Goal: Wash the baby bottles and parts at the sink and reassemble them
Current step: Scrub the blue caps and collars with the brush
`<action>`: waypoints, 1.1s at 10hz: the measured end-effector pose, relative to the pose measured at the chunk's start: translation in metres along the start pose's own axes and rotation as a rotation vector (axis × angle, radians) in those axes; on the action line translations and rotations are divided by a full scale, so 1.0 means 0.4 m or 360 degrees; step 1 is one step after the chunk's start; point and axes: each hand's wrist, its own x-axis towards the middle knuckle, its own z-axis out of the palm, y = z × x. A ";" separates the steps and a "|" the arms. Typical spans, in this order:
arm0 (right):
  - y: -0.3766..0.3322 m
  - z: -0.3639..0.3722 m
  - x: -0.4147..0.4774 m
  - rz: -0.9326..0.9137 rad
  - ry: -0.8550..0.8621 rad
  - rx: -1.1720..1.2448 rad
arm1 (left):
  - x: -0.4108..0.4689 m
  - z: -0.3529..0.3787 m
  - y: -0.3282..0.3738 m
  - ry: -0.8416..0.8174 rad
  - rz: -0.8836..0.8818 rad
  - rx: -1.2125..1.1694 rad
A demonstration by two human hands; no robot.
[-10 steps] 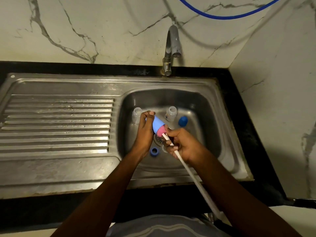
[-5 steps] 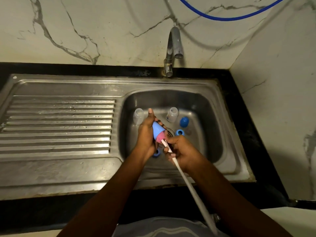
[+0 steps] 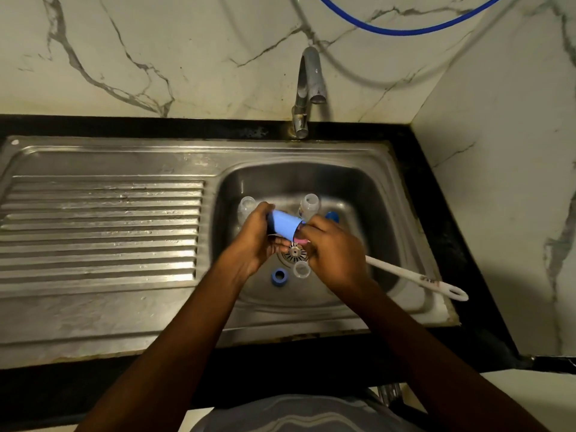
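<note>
Above the drain (image 3: pixel 294 252): the left hand (image 3: pixel 255 241) is curled round a blue cap (image 3: pixel 285 226), holding it on its side with the open end toward the other hand.
Right hand (image 3: pixel 335 247): fingers are closed round the neck of a white brush (image 3: pixel 411 277). Its pink head sits at the cap's mouth, and its handle sticks out to the right of the drain, over the sink (image 3: pixel 386 188) wall.
Behind the drain: a clear bottle (image 3: pixel 247 204) stands to the left and a second bottle (image 3: pixel 309 203) to the right, both open-topped. A blue piece (image 3: pixel 332 216) is partly hidden further right.
Nearer than the drain: a blue ring (image 3: pixel 279 276) and a clear part (image 3: pixel 301 269) lie side by side, just apart.
Tap (image 3: pixel 308 88): at the wall behind the drain; no stream shows from it.
Draining board (image 3: pixel 103 229): ribbed steel to the left of the drain.
Progress: probably early to midway. The cap is being scrubbed. Whether the bottles, ring and clear part have been washed cannot be told. Every piece lies separate, so any rinsing and all the reassembly appear to remain.
</note>
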 end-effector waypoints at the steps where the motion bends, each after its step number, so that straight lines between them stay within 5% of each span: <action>1: -0.035 -0.009 0.019 0.0727 -0.0144 0.1066 | 0.002 0.012 -0.027 0.0027 0.0144 -0.0001; 2: -0.048 -0.042 0.039 0.1670 -0.0650 0.2443 | 0.000 0.009 -0.055 0.0037 0.0386 -0.0182; 3: -0.050 -0.036 0.036 0.1721 -0.0572 0.2508 | 0.013 -0.001 -0.050 0.0034 0.0511 -0.0101; 4: -0.044 -0.003 0.006 0.0835 -0.0194 0.1009 | 0.017 -0.005 -0.049 0.0069 0.0499 -0.0028; 5: -0.046 0.004 0.007 0.0570 -0.0232 0.0607 | 0.019 -0.006 -0.074 0.0045 0.0518 0.0032; 6: -0.048 -0.048 0.032 0.1722 -0.0663 0.2506 | 0.014 -0.004 -0.081 0.0032 0.0588 -0.0028; 7: -0.054 -0.043 0.016 0.1908 -0.0517 0.2700 | 0.015 -0.003 -0.075 -0.0049 0.0662 0.0138; 9: 0.009 -0.008 -0.014 0.0287 0.0218 0.0460 | 0.025 -0.012 -0.062 -0.0120 0.0321 0.0153; 10: -0.002 0.019 -0.030 0.0123 0.0059 0.0165 | 0.024 -0.005 -0.060 -0.0122 0.0361 0.0020; 11: -0.054 -0.025 0.015 0.1390 -0.0311 0.1971 | 0.021 0.004 -0.082 -0.0092 0.0451 -0.0191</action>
